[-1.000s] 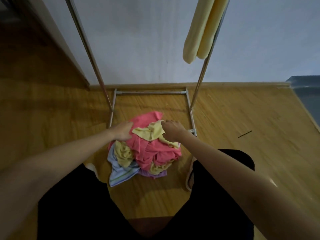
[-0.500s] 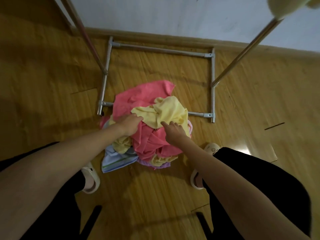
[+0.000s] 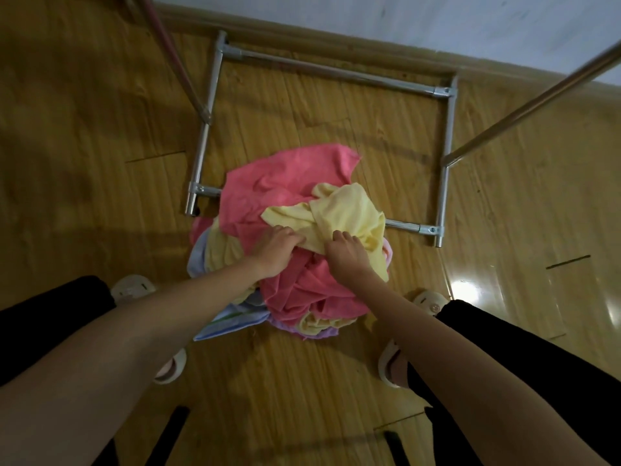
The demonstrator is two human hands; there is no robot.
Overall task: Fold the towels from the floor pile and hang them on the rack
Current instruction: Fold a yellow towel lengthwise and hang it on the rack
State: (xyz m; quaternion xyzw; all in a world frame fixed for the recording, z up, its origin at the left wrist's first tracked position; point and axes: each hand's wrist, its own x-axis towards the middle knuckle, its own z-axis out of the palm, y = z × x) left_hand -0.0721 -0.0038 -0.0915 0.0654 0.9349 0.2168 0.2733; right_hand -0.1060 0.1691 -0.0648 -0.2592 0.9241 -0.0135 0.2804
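The left hand [image 3: 276,249] grips the near edge of a yellow towel [image 3: 349,215], fingers curled into the cloth, and the right hand [image 3: 346,255] appears to pinch the same towel just beside it, though its fingertips are partly buried. That towel lies atop the pile of towels [image 3: 295,290] on the wooden floor [image 3: 84,163], overlapping the front bar of the rack base [image 3: 447,129].
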